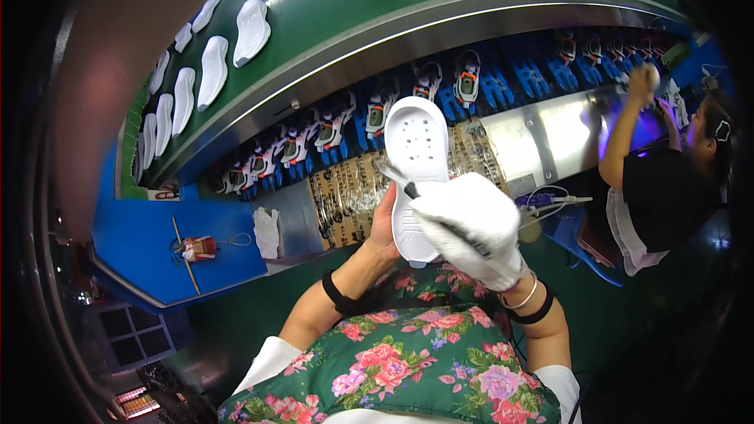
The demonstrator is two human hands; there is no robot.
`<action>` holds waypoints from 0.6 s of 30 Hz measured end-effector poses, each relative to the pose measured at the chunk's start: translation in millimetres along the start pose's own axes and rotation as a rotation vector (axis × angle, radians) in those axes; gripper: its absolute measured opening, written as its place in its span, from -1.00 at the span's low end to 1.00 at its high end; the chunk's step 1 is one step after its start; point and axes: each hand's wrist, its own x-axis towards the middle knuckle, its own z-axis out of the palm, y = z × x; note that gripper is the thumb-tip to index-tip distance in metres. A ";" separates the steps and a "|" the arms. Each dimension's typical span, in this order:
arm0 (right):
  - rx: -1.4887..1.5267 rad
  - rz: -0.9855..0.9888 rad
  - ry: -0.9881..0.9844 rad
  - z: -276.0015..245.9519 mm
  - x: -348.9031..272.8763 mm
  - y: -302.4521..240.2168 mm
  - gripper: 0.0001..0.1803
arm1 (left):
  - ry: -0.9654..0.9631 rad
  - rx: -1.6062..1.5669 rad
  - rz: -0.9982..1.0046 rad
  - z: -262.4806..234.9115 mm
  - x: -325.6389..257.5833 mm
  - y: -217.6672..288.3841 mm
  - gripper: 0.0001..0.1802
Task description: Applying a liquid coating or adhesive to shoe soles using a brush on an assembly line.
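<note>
Factory line, seen from my head cam: my bare left hand (383,224) grips a white shoe sole (416,165) by its near-left edge, fingers wrapped behind it, thumb side toward me, holding it upright in mid-air over my lap w/ its perforated inner face turned to me. My right hand (471,224), in a white knit glove, is closed around a small brush (397,179), bristle tip touching the sole about mid-length. The sole looks like light moulded foam or rubber: my guess is stiff enough to hold shape, w/ some flex, not fragile, prob. tacky where brushed. Best held at the rim near the heel, as now, leaving the face free. Beyond, far side, a blue rack (503,82) carries a row of shoe uppers (467,78); above it a green conveyor belt (330,8) bears more white soles (251,30). A spare white glove (267,232) lies on the desk (290,224) at left. At right, a co-worker's raised arm (624,129) reaches toward the rack.
</note>
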 end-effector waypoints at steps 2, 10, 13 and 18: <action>0.075 0.126 0.172 4.4 4.5 4.6 -0.79 | 0.027 -0.023 0.057 -4.7 0.7 2.3 -0.23; 0.047 -0.027 0.038 6.3 -5.9 10.7 -0.73 | -0.039 0.154 0.132 18.4 24.4 7.2 -0.10; 0.040 0.074 0.217 5.1 -4.4 20.4 -0.78 | 0.037 0.108 0.188 30.4 28.6 6.9 -0.06; 0.041 -0.072 0.032 13.7 -16.9 10.2 -0.71 | -0.033 0.128 0.138 26.4 30.8 9.7 0.01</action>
